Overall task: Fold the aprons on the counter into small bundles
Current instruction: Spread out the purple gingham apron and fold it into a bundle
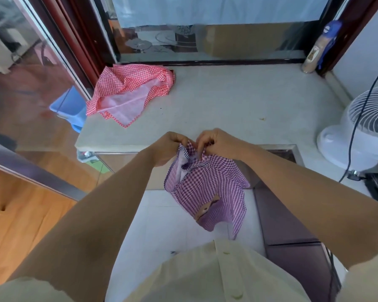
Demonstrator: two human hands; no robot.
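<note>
while hanging off the counter edge, purple gingham apron is being pinched by left hand and right hand fingers; red gingham apron is lying crumpled.

a white fan stands at three o'clock, with a black cable hanging across its front. at one o'clock a tall bottle with a blue top stands in the corner. a blue plastic bin sits at nine o'clock above the wooden floor. a cardboard box shows behind glass at twelve.
</note>
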